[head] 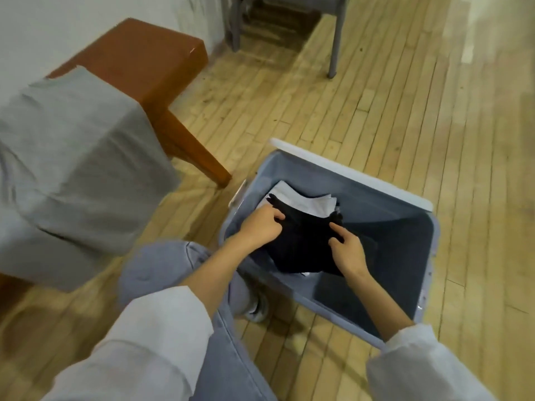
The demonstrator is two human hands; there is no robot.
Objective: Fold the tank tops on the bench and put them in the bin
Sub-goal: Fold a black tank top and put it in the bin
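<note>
The black tank top [304,244] sits folded inside the blue-grey bin [351,169], between my two hands and touching both. My left hand [259,227] has its fingers curled, pinching the top's left edge near the bin's left wall. My right hand [347,250] grips the right edge, thumb and forefinger closed on the dark cloth, the other fingers bent behind. The top lies over a white folded garment [304,202], whose far corners show beyond my fingertips. The bin stands on the wooden floor [376,105] just right of my knee. To my left the brown bench [139,56] carries a grey garment [78,157], spread out and hanging over its near edge, well apart from both hands.
</note>
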